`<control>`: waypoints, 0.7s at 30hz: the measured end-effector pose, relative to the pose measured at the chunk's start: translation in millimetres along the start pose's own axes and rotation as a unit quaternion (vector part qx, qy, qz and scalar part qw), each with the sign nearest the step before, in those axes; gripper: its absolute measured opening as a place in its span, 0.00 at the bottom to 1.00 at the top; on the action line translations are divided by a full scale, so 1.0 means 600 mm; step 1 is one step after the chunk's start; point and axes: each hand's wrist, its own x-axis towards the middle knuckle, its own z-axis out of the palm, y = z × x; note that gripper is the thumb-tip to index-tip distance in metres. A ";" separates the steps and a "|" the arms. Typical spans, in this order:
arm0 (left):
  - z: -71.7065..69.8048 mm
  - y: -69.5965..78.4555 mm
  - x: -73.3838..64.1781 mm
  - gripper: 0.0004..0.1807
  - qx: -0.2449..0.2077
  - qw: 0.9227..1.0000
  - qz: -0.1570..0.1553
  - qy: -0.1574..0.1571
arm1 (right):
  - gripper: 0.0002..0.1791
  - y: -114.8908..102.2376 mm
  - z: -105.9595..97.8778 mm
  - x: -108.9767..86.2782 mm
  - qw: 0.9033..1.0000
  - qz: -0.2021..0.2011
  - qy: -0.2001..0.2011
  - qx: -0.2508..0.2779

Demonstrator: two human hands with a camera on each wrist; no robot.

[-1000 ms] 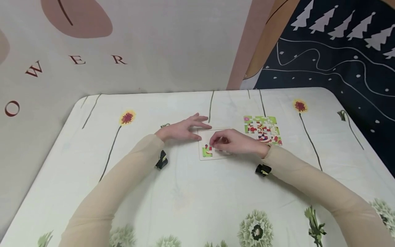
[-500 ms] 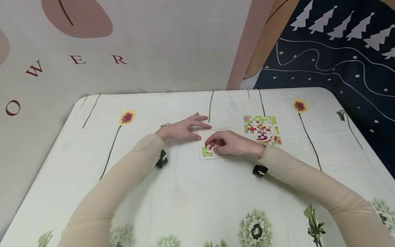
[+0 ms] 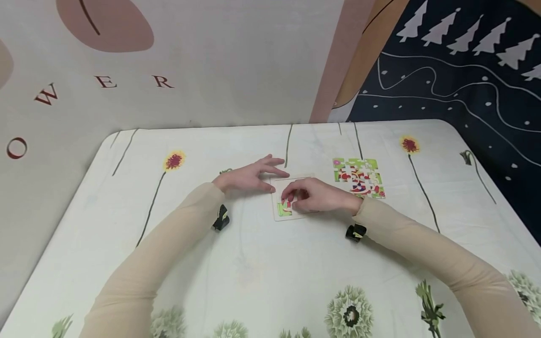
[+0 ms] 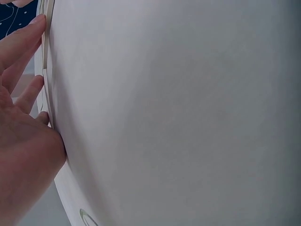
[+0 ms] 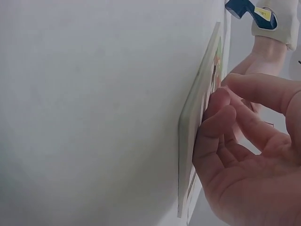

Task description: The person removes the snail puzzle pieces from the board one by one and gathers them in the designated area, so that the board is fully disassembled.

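Observation:
A pale, flat puzzle tray point(image 3: 279, 218) lies on the table, with a green and red puzzle piece point(image 3: 284, 210) in its near left corner. My left hand point(image 3: 253, 177) rests at the tray's far left corner, fingers spread, thumb at the left edge. In the left wrist view its fingertips point(image 4: 38, 20) touch the tray's edge. Over the tray's middle, my right hand point(image 3: 318, 195) has curled fingers and pinches at the puzzle piece; the fingers hide most of what lies there. The right wrist view shows this hand point(image 5: 249, 155) low against the tray point(image 5: 188, 122), thumb and forefinger close together.
A partly joined puzzle point(image 3: 359, 177) of green, red and white pieces lies to the right, behind my right wrist. A white cloth point(image 3: 253, 263) printed with flowers covers the table. Fabric walls point(image 3: 236, 70) stand behind the far edge.
My right hand has shifted slightly left over the tray, toward the near left puzzle piece. The tray's near edge has moved a little toward me. The left hand has stayed in place.

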 end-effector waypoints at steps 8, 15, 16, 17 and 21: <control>0.001 -0.001 -0.001 0.29 -0.002 1.000 0.003 0.004 | 0.15 0.000 0.000 0.002 1.000 0.001 0.000 0.028; 0.000 0.001 -0.002 0.29 -0.005 1.000 0.001 0.003 | 0.14 -0.001 0.002 0.005 0.999 -0.001 0.007 0.041; 0.000 0.000 -0.002 0.29 -0.006 1.000 0.001 0.003 | 0.14 -0.001 0.002 0.005 0.999 -0.001 0.007 0.042; 0.000 0.000 -0.002 0.29 -0.006 1.000 0.000 0.004 | 0.13 -0.001 0.003 0.005 0.999 0.000 0.007 0.043; 0.001 -0.001 -0.001 0.29 -0.007 1.000 0.000 0.004 | 0.11 -0.003 0.005 0.006 0.999 0.004 0.007 0.053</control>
